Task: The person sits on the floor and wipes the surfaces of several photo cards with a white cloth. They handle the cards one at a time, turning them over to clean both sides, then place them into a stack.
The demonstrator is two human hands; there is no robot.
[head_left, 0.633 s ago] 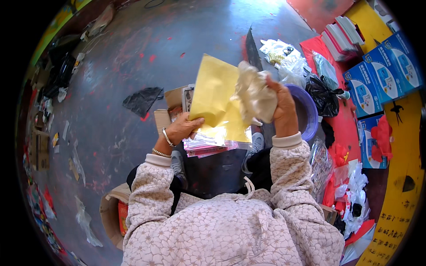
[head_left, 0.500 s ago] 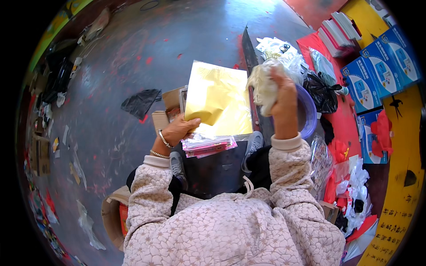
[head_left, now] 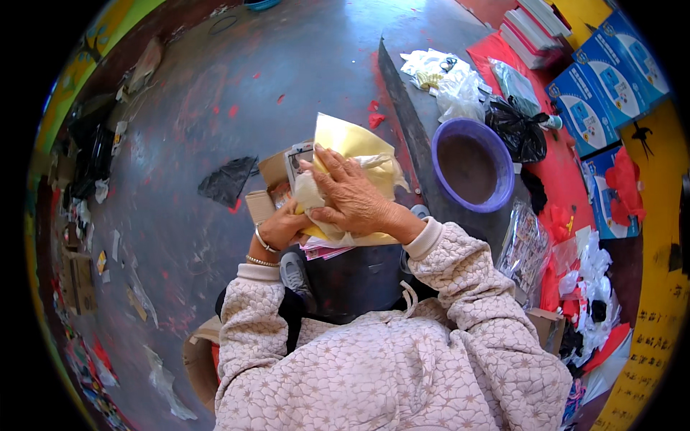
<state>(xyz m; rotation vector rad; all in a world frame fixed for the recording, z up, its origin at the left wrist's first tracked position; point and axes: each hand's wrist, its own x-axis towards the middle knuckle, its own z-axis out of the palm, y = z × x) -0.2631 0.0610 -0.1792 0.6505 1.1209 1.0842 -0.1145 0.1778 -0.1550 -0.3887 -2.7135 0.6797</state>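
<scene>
A shiny yellow sheet is bent upward at its far edge in front of me. My left hand grips it at its left near corner. A pale, crumpled cloth lies on the sheet, and my right hand presses it down with fingers stretched across it. Part of the cloth spreads out past the right hand. Below the sheet, a stack of pink printed packets shows at the near side, mostly covered. Between my hands the sheet's near part is hidden.
A purple basin of murky water stands to the right. Behind the hands is an open cardboard box; black plastic lies left of it. Plastic bags, a black bag and blue boxes line the right side.
My right hand has moved left and down from beside the basin, bringing the cloth onto the yellow sheet. The sheet, flat and upright before, is now bent. The basin is now uncovered.
</scene>
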